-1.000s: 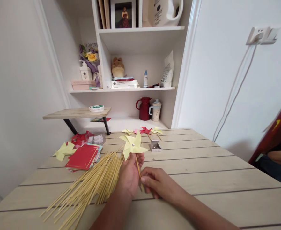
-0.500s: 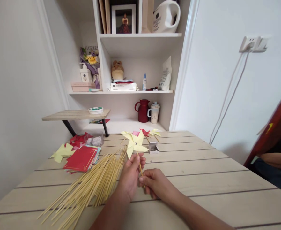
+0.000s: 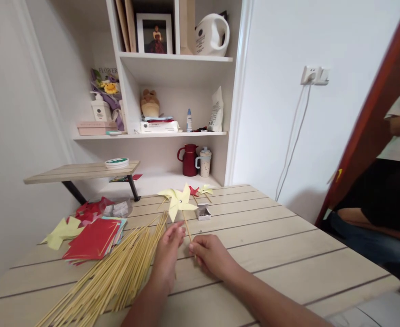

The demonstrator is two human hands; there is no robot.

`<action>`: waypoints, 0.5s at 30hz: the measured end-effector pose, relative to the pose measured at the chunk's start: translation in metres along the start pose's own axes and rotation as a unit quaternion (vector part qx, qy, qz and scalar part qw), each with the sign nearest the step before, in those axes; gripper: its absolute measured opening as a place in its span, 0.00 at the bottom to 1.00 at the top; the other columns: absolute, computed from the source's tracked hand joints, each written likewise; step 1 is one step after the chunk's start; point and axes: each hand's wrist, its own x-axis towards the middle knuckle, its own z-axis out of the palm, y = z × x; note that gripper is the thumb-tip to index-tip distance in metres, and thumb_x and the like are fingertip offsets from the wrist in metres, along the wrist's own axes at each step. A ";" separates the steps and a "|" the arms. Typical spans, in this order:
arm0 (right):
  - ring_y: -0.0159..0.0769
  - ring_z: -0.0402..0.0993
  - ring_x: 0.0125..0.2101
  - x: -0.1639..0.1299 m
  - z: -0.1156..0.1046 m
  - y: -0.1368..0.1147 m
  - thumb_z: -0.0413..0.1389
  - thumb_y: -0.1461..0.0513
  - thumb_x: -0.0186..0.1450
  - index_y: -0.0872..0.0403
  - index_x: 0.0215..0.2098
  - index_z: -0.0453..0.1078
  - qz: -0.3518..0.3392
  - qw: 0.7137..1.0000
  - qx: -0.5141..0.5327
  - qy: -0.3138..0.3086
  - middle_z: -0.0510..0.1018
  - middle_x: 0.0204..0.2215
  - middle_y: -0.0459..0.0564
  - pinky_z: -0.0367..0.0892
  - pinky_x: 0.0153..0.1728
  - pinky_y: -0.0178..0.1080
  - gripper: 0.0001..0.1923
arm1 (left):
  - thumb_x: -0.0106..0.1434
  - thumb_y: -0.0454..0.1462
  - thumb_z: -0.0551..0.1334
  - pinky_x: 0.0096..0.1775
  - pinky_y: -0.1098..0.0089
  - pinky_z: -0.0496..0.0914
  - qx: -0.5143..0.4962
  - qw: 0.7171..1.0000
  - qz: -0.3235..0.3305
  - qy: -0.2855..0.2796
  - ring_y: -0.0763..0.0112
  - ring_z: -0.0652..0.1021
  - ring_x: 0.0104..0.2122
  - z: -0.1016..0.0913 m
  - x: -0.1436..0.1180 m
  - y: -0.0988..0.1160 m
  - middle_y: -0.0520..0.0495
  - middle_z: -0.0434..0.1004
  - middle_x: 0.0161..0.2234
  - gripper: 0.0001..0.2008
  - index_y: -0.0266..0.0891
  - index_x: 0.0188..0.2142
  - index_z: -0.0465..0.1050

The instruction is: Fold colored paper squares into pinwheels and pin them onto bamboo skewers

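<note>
A pale yellow paper pinwheel (image 3: 179,201) on a thin wooden stick stands upright above the table. My right hand (image 3: 208,254) pinches the lower part of its stick. Just left of the stick is my left hand (image 3: 169,245), its fingers loosely apart and holding nothing. Left of that hand lies a big heap of thin wooden sticks (image 3: 125,263). Behind the pinwheel are a red pinwheel (image 3: 193,191) and another yellow pinwheel (image 3: 205,190), lying on the table. A small open box (image 3: 204,212) with tiny metal bits sits to their front.
A stack of coloured paper (image 3: 91,240), a yellow paper blade shape (image 3: 61,232) and a clear container (image 3: 118,208) lie at the left, near a raised wooden stand (image 3: 84,170). A red jug (image 3: 189,160) and a cup (image 3: 204,162) stand behind. A person (image 3: 373,181) is at the far right.
My left hand has come off the pinwheel's stick and moved slightly left, while my right hand keeps its pinch. The view has turned to the right, showing more of the other person.
</note>
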 end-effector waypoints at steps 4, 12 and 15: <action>0.27 0.59 0.15 0.014 -0.036 0.001 0.50 0.58 0.67 0.56 0.27 0.70 0.007 0.996 -0.051 0.071 0.66 0.15 0.41 0.55 0.18 0.31 0.15 | 0.56 0.51 0.68 0.49 0.64 0.69 0.056 0.997 0.030 0.037 0.61 0.78 0.47 -0.006 0.003 0.003 0.41 0.80 0.44 0.28 0.41 0.53 0.76; 0.28 0.66 0.17 0.056 -0.139 0.036 0.47 0.60 0.69 0.55 0.27 0.70 0.130 0.955 -0.211 0.161 0.72 0.19 0.45 0.61 0.23 0.32 0.16 | 0.60 0.57 0.59 0.34 0.66 0.69 0.204 0.974 0.086 -0.037 0.66 0.74 0.26 0.001 -0.003 0.000 0.46 0.76 0.25 0.26 0.36 0.35 0.80; 0.30 0.68 0.17 0.067 -0.171 0.053 0.52 0.59 0.68 0.57 0.23 0.70 0.200 0.923 -0.282 0.169 0.75 0.19 0.48 0.62 0.23 0.34 0.17 | 0.63 0.53 0.57 0.31 0.67 0.68 0.277 0.952 0.116 -0.062 0.65 0.74 0.25 0.005 -0.009 -0.003 0.47 0.75 0.23 0.23 0.37 0.34 0.80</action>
